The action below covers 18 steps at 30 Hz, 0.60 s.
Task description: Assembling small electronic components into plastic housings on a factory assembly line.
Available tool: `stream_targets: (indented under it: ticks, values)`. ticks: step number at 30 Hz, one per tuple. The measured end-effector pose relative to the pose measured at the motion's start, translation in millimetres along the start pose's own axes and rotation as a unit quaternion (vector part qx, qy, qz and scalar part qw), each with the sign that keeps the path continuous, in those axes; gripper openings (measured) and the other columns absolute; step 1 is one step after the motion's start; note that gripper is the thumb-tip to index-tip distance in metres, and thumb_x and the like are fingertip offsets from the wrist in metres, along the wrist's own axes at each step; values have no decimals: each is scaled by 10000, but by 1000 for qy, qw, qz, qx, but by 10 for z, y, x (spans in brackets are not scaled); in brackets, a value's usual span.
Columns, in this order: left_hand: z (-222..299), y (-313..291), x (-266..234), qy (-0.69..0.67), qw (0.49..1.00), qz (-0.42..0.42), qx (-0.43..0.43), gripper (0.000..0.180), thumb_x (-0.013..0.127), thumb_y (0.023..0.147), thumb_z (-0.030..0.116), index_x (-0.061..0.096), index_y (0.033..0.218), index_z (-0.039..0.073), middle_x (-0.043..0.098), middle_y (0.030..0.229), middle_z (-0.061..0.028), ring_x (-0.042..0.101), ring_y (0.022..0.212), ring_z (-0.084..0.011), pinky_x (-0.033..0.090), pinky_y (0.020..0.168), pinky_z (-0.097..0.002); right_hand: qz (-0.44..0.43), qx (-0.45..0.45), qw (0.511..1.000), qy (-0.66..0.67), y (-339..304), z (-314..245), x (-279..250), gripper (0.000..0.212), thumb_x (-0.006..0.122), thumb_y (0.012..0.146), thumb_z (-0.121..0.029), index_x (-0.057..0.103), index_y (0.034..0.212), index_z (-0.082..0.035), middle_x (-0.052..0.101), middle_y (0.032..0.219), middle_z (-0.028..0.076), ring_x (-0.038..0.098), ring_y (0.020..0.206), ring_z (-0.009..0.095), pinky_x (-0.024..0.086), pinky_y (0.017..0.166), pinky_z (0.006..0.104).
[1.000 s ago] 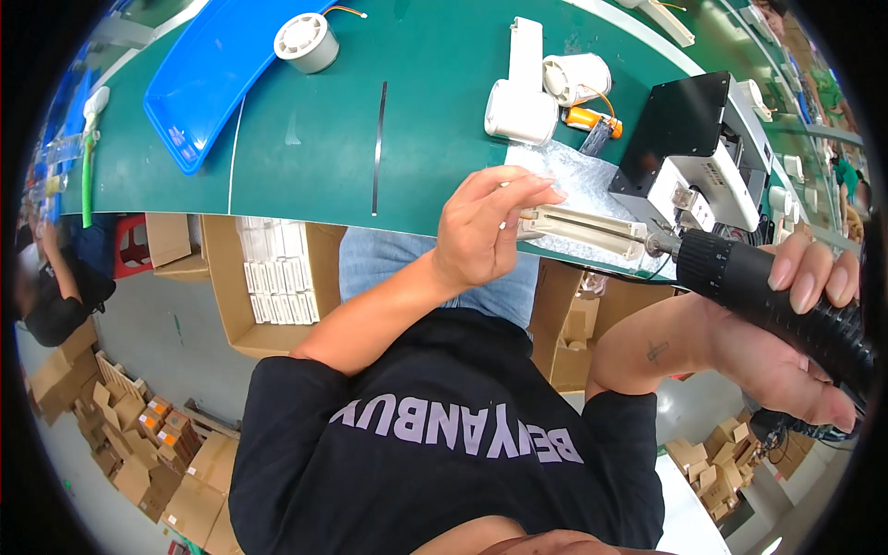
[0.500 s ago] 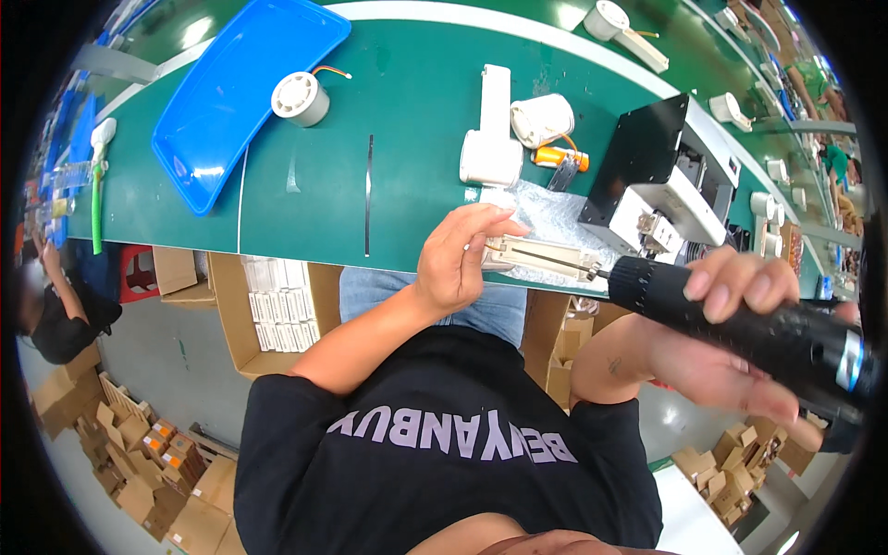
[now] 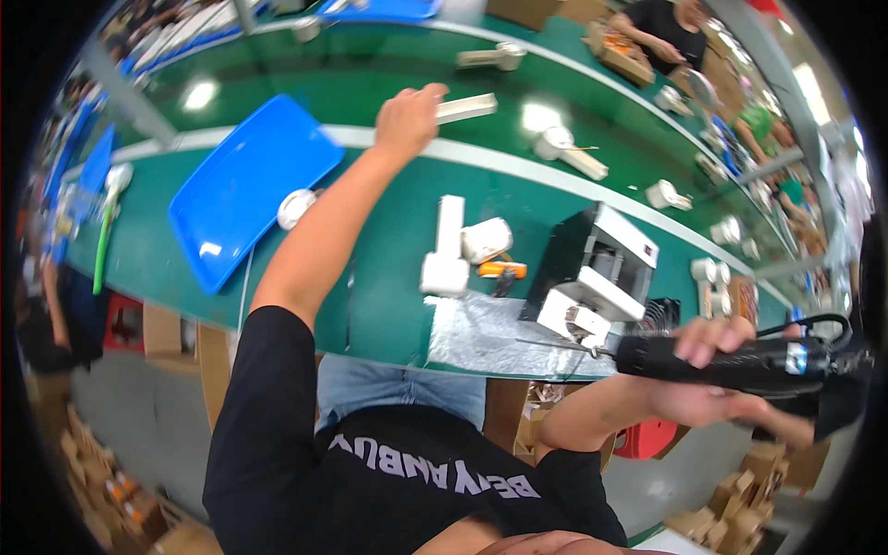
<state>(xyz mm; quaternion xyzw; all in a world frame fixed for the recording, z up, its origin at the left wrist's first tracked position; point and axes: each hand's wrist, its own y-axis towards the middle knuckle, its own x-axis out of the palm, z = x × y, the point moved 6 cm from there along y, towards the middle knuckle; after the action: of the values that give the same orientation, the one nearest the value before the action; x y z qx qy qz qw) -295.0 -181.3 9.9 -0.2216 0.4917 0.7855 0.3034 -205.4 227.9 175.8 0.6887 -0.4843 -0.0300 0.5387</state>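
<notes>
My left arm stretches across the bench, and my left hand (image 3: 407,122) is closed around one end of a long cream-coloured plastic housing (image 3: 467,108) above the far green belt. On the near right, my right hand (image 3: 692,398) grips a black electric screwdriver (image 3: 666,359). Its long thin bit (image 3: 555,345) points left over a silvery sheet (image 3: 472,335) at the bench's near edge. Left of the machine lie a white fan body with a handle (image 3: 450,242), a white round housing (image 3: 486,240) and a small orange object (image 3: 502,270).
A black-and-white boxy machine (image 3: 564,259) stands left of the screwdriver. At the left are a blue tray (image 3: 250,185) and a white round part (image 3: 296,208) beside my forearm. White parts (image 3: 557,143) lie on the belt beyond a pale rail (image 3: 518,162). Another person (image 3: 671,37) sits across.
My left hand has carried the cream housing from the silvery sheet away to the far belt. The screwdriver bit is no longer in it. The view has shifted toward the far side.
</notes>
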Motion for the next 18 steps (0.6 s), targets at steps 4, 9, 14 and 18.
stream_targets:
  ticks: [4,9,14,18]
  values:
    - [-220,132,420,38,992,-91,83,214,479,966,153,638,1109,138,694,921,-121,647,943,-327,482,761,-501,38,-41,997,-51,-116,-36,-43,948,411,955,-700,-14,1586,-134,497,921,163,544,574,186,512,445,299]
    - [-135,165,422,135,973,-78,168,291,557,920,174,595,1200,106,650,1115,-120,585,1091,-322,465,865,-483,53,-38,996,-57,-41,-180,-206,934,395,970,-682,-54,1584,-139,506,883,160,531,525,174,514,441,294]
    - [672,-447,-273,-9,999,-52,11,531,711,865,324,535,1267,24,570,1212,-174,535,1122,-376,450,948,-455,26,-83,992,-93,-50,-404,-275,863,435,1007,-594,11,1592,-121,494,925,156,520,586,177,501,477,289]
    - [870,-1603,-533,-70,970,-198,-121,525,815,790,349,547,1094,15,589,1051,-160,573,992,-342,478,855,-429,8,32,996,-78,-110,-222,-273,901,483,967,-636,1,1582,-187,521,880,150,574,570,196,523,467,327]
